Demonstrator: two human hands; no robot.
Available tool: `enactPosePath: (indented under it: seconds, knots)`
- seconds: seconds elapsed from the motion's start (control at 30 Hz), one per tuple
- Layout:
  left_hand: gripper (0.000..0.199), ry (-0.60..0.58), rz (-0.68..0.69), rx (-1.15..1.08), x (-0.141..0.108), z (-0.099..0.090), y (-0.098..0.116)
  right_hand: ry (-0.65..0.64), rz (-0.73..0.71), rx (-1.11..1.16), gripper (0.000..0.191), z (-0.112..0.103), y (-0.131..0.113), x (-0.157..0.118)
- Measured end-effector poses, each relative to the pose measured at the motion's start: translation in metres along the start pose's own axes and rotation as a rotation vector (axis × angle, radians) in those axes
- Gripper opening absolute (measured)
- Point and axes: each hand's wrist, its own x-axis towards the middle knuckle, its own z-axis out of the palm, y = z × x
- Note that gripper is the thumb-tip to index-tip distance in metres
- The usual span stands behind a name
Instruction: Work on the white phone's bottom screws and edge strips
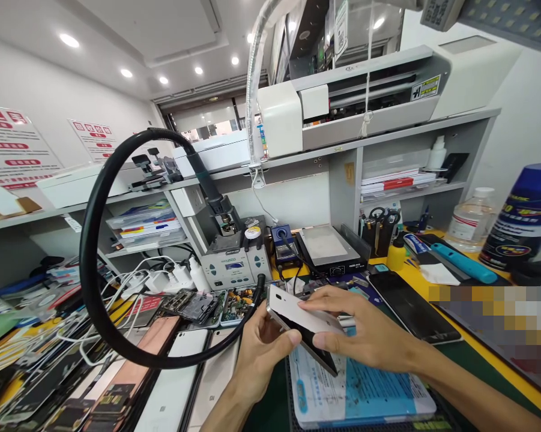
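Observation:
A phone with a silver frame (326, 365) is tilted above the work mat, its dark inside showing under a lifted white back cover (292, 307). My left hand (261, 351) grips the phone's left end, thumb along its near edge. My right hand (369, 330) pinches the back cover, fingers on top and thumb at its near edge. Cover and body are apart on the near side; whether they touch on the far side is hidden. Below lies a blue and white plastic-wrapped pad (364, 396), beneath both hands.
A black hose (87, 252) loops in front, from the hot-air station (234, 267). Several phones, including a white one (175, 378), lie at left. A black phone (414, 306) lies at right, near a yellow bottle (396, 255) and spray can (517, 216). Behind stands a heating plate (326, 245).

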Motion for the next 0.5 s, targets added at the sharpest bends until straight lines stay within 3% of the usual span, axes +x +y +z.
enactPosePath:
  seconds: [0.23,0.5]
  knots:
    - [0.036,-0.013,-0.007,0.048,-0.0009,-0.002,-0.0015,-0.037,-0.046,-0.022,0.05,0.0012,-0.0028,0.0008]
    - [0.043,0.039,-0.03,0.03,-0.0021,0.0025,-0.0044,-0.029,-0.073,-0.046,0.052,-0.0005,-0.0061,0.0027]
